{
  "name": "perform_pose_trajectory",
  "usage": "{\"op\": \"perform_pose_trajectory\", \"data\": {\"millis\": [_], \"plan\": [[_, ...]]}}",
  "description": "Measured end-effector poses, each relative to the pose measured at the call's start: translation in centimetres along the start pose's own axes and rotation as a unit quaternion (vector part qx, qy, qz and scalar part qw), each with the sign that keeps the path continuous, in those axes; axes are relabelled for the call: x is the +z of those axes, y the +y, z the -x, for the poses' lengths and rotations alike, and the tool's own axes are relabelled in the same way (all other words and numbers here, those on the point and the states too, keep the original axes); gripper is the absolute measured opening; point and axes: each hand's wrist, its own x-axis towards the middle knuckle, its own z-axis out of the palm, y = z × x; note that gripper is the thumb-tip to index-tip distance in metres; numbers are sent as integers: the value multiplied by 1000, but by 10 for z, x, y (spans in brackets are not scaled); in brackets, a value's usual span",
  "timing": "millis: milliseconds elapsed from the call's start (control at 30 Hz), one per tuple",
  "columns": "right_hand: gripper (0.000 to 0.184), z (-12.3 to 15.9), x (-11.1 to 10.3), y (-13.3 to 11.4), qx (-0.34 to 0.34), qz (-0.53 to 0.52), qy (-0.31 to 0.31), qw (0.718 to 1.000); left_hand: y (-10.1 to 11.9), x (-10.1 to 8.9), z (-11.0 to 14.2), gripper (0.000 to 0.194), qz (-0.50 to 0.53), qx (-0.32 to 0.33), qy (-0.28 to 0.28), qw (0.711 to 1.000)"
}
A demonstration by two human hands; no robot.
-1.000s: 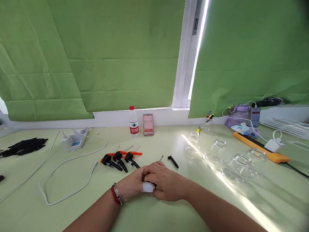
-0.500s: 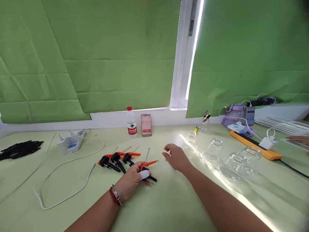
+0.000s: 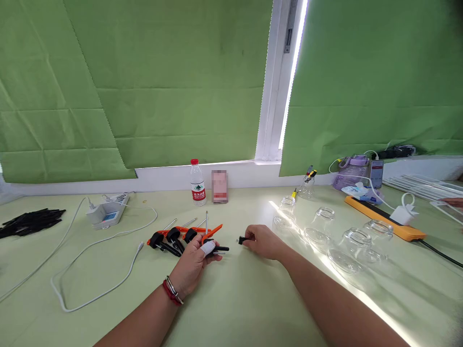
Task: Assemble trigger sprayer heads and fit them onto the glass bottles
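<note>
My left hand, its thumb wrapped in white tape, is closed round a black dispenser-like head with an orange lever and a thin rod standing up from it. To its right, my right hand pinches a small black piece with a tiny metallic bit at its left end. The two held things are apart. Just left of my left hand, several similar black heads with orange levers and thin rods lie side by side on the table.
Several clear glass jars stand on the right. Behind them are an orange power strip and a purple bottle. A water bottle stands at the back. White cables and black strips lie left. Another person's hand shows far right.
My right hand has gone from empty with fingers apart to pinching the small black piece. My left hand has shifted slightly left and up, turning the held head so its lever tilts upward.
</note>
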Motion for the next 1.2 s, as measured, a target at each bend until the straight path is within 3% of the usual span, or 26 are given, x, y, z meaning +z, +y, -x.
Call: {"op": "perform_pose_trajectory", "data": {"millis": [267,667,900,1200], "plan": [[2,15,14,-24,-116,-98,-50,987,1,2,0,24,0,-11,-15,1000],[3,20,26,-32,-119,-156,-31,980,-1,1,2,39,-89,36,-6,995],[3,23,38,-34,-88,-170,-16,981,-2,-1,0,41,-107,27,-9,994],[5,22,42,-32,-100,-175,5,979,-2,1,4,47,-101,17,-13,995]]}}
